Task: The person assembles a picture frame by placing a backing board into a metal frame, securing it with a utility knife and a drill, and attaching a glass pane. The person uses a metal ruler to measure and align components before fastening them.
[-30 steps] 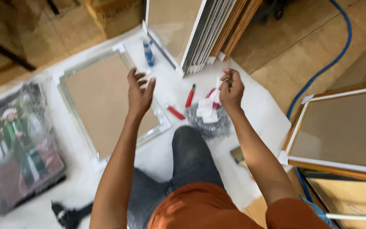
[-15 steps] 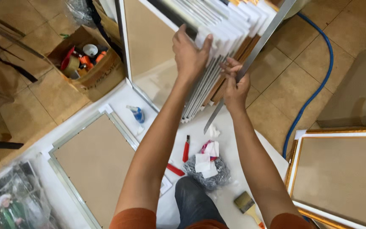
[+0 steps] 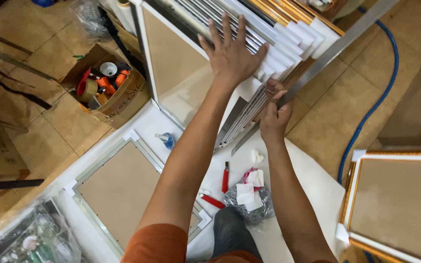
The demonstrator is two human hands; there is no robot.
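A stack of framed pictures (image 3: 181,73) leans upright in front of me, white and gold edges side by side. My left hand (image 3: 232,51) lies flat with spread fingers on the top edges of the white frames. My right hand (image 3: 275,112) is closed around the edge of one frame low in the stack, beside a long grey metal bar (image 3: 327,53) that runs diagonally. On the white sheet below lies a silver frame (image 3: 123,190) with its brown backing up.
A cardboard box (image 3: 108,92) of tape rolls and tools stands left. Red cutters (image 3: 225,180), a bag of small parts (image 3: 249,199) and a blue bottle (image 3: 167,140) lie on the sheet. A gold frame (image 3: 395,199) lies right, a blue hose (image 3: 371,107) crosses the tiles.
Both hands rose from the sheet to the leaning stack. The left hand flattened on the frame tops; the right hand slid lower and closed on a frame edge.
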